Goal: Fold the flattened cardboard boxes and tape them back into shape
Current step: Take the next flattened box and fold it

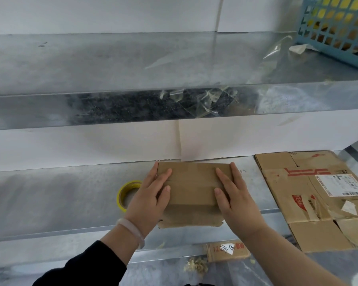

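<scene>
Right of the middle of the lower metal shelf [60, 193], the small brown cardboard box [191, 182] stands folded up. Its far side is close to the shelf's back edge and its loose bottom flaps look like they poke past the front edge. Both top flaps are down, with the seam running side to side.

The left hand [151, 195] lies flat over the left end and the right hand [234, 197] over the right end. The fingers are straight and pressing down, and the thumbs sit on the near flap. Neither hand is curled round anything. There's a pale bracelet [130, 228] on the left wrist.

I'd say this is the hold-it-shut step, just ahead of taping. I can't tell if there's tape on that seam already.

To do it well, I'd get the flap edges butted together evenly and the corners square. Then one flat hand can pin the seam while the other goes for the yellow-cored roll of tape [125, 193], which sits just beside the box on its left, half hidden by the left hand. Let go with both and the flaps will probably spring up.

The flattened brown cardboard boxes [310, 199] lie stacked at the shelf's right end, overhanging the front edge. Clear tape scraps [207, 100] are stuck on the front lip of the upper metal shelf [91, 65], and a blue plastic basket [339, 32] is in its right back corner.
</scene>
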A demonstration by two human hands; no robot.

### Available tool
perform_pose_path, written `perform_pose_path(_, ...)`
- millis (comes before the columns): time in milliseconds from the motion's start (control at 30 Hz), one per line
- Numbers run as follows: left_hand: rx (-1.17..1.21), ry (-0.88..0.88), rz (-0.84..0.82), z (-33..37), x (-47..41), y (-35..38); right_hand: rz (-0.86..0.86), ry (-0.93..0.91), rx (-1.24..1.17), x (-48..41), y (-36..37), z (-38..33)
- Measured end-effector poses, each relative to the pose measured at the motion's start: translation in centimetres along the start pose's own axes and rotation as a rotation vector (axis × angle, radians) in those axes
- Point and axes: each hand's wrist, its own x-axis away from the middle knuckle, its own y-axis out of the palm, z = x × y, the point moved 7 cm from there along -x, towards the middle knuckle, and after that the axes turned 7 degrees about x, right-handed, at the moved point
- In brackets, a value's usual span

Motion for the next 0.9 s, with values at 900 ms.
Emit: perform_pose_path(900,-0.338,0.053,0.075,-5.5,2.7,-4.9,-0.186,-0.370,0.546,-3.5,-0.2,-4.2)
